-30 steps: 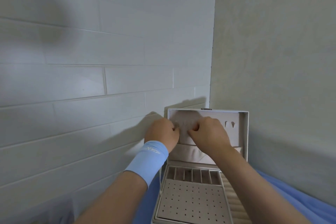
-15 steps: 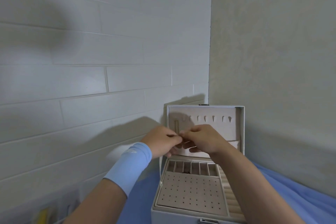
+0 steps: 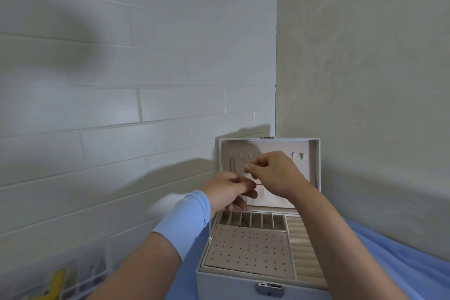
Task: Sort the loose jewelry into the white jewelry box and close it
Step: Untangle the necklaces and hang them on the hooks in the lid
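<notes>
At the far left, low in the frame, a clear plastic organizer (image 3: 80, 273) sits against the white brick wall (image 3: 121, 105) with something yellow (image 3: 56, 281) inside; it is too blurred to identify.

Your left hand (image 3: 227, 190), with a light blue wrist sleeve (image 3: 185, 224) behind it, is raised in front of the open lid (image 3: 314, 165) of the white jewelry box (image 3: 231, 282). Its fingers are curled and its fingertips pinch 1 end of a thin strand (image 3: 259, 184), too fine to tell what piece it is. A white string (image 3: 210, 231) dangles from the sleeve over the box's left edge.

The strand runs across to your right hand (image 3: 277, 173), just beside the left and slightly higher. That hand is narrow too, with its fingers curled and its thumb and forefinger pressed together on the strand.

So the 2 hands hold the jewelry above the box's tray and in front of the lid's lining, where a row of small hooks (image 3: 300, 156) shows.

Below the hands, the box stands open on a blue cloth (image 3: 401, 265). It has a row of small slots (image 3: 252, 220) at the back, a perforated panel (image 3: 246, 251) in front of them and ring rolls (image 3: 304, 253) along the right. A metal latch (image 3: 269, 288) sits on the front wall.

A plain wall (image 3: 365, 80) closes the right side.
</notes>
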Available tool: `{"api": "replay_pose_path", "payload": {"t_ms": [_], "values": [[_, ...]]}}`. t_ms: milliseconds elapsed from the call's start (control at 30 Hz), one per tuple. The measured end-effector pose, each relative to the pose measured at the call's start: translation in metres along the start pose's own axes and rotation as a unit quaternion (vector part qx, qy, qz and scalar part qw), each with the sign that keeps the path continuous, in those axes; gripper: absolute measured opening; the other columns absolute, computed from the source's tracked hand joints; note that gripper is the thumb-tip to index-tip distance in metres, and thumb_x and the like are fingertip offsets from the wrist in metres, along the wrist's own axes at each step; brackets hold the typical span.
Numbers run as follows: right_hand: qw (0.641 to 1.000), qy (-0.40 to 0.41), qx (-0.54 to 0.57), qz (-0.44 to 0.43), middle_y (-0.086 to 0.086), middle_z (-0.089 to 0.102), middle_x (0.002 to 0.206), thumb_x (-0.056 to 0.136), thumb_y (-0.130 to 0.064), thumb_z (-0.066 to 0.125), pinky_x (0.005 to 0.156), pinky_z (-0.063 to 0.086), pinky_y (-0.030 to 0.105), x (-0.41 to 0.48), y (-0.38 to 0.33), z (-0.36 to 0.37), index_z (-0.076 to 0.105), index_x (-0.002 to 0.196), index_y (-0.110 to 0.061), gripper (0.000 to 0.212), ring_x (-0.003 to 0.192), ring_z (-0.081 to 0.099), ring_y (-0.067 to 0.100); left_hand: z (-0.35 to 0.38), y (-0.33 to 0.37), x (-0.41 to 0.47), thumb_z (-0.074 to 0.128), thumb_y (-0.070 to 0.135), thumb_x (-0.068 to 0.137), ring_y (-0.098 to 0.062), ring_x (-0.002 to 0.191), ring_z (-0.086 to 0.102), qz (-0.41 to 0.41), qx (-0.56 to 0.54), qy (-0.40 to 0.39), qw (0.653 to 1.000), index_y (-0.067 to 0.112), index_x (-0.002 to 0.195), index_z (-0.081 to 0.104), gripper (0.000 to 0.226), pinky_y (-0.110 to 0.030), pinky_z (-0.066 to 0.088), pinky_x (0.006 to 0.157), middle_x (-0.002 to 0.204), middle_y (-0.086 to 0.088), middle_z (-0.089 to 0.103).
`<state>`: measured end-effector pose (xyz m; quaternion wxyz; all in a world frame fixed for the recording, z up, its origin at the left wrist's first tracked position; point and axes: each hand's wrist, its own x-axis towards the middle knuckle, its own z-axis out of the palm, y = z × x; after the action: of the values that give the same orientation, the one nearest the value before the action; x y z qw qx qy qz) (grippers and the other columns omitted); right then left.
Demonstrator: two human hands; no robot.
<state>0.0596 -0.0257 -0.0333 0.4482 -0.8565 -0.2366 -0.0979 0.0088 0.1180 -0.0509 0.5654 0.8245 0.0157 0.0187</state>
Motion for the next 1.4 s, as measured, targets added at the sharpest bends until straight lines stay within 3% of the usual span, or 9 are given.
{"api": "replay_pose_path", "payload": {"t_ms": [133,300,500,633,800,1000,1100,1300,1400], "values": [[0.997,-0.071,-0.035,0.025,0.003,0.059,0.069,0.090,-0.016,0.058,0.058,0.041,0.025,0.001,0.005,-0.005,0.075,0.089,-0.001,0.023,0.063,0.048,0.014,-0.008,0.004,-0.004,0.062,0.021,0.094,-0.008,0.057,0.062,0.021,0.049,0.035,0.998,0.012,0.103,0.071,0.016,-0.019,0.039,0.047,0.085,0.005,0.077],[0.977,-0.205,-0.016,0.060,0.004,0.067,0.072,0.082,-0.015,0.068,0.046,0.040,0.022,-0.009,0.003,0.006,0.075,0.090,-0.001,0.018,0.051,0.053,0.015,-0.011,0.008,-0.001,0.063,0.022,0.094,-0.004,0.065,0.060,0.064,0.114,0.073,0.989,0.021,0.103,0.075,0.015,-0.008,0.037,0.044,0.079,0.006,0.071],[0.985,-0.132,0.072,0.078,0.003,0.076,0.073,0.090,-0.020,0.070,0.046,0.046,0.024,-0.003,0.010,0.004,0.077,0.084,-0.011,0.013,0.052,0.063,0.018,-0.018,0.009,0.007,0.061,0.026,0.094,-0.007,0.066,0.055,0.097,0.162,0.082,0.979,0.016,0.098,0.076,0.018,-0.015,0.043,0.060,0.069,0.004,0.061],[0.997,-0.019,0.055,0.055,0.001,0.077,0.075,0.093,-0.015,0.065,0.047,0.047,0.025,0.002,0.007,0.001,0.076,0.083,-0.008,0.016,0.050,0.066,0.017,-0.016,0.000,0.016,0.047,0.020,0.098,-0.015,0.100,0.061,0.094,0.298,0.105,0.944,0.022,0.117,0.069,0.030,-0.029,0.047,0.090,0.109,0.004,0.067],[0.997,0.066,0.035,0.034,-0.009,0.077,0.080,0.093,-0.023,0.066,0.057,0.048,0.025,0.006,0.006,0.001,0.077,0.079,-0.022,0.018,0.059,0.072,0.013,-0.007,-0.010,0.020,0.044,0.016,0.094,-0.024,0.116,0.058,0.104,0.443,0.094,0.886,0.026,0.128,0.059,0.039,-0.039,0.049,0.096,0.130,0.003,0.059],[0.998,0.048,0.037,0.028,-0.015,0.073,0.096,0.094,-0.023,0.068,0.079,0.061,0.040,0.009,0.012,0.008,0.078,0.100,-0.026,0.012,0.056,0.072,0.010,-0.002,-0.011,0.021,0.047,0.012,0.091,-0.025,0.103,0.059,0.115,0.533,0.081,0.835,0.019,0.120,0.058,0.031,-0.037,0.051,0.085,0.124,-0.001,0.055],[0.999,0.041,0.010,0.020,-0.015,0.071,0.094,0.096,-0.024,0.066,0.081,0.059,0.036,0.009,0.014,0.011,0.078,0.104,-0.028,0.014,0.055,0.071,0.008,-0.002,-0.010,0.023,0.047,0.013,0.093,-0.027,0.105,0.059,0.107,0.552,0.067,0.824,0.015,0.122,0.058,0.031,-0.037,0.050,0.086,0.128,-0.004,0.050],[0.999,0.020,-0.044,-0.009,-0.004,0.077,0.091,0.098,-0.019,0.061,0.082,0.058,0.036,0.007,0.014,0.014,0.076,0.110,-0.027,0.021,0.057,0.070,0.013,-0.010,-0.012,0.025,0.046,0.023,0.096,-0.025,0.099,0.058,0.112,0.530,0.074,0.837,0.016,0.103,0.056,0.014,-0.035,0.049,0.084,0.117,-0.003,0.056],[0.993,-0.036,-0.109,-0.014,-0.002,0.075,0.100,0.094,-0.012,0.060,0.082,0.058,0.039,0.006,0.018,0.018,0.075,0.109,-0.024,0.025,0.063,0.065,0.018,-0.011,-0.015,0.027,0.048,0.024,0.094,-0.023,0.097,0.059,0.109,0.517,0.079,0.845,0.018,0.110,0.060,0.021,-0.036,0.051,0.084,0.113,0.000,0.059]]}}
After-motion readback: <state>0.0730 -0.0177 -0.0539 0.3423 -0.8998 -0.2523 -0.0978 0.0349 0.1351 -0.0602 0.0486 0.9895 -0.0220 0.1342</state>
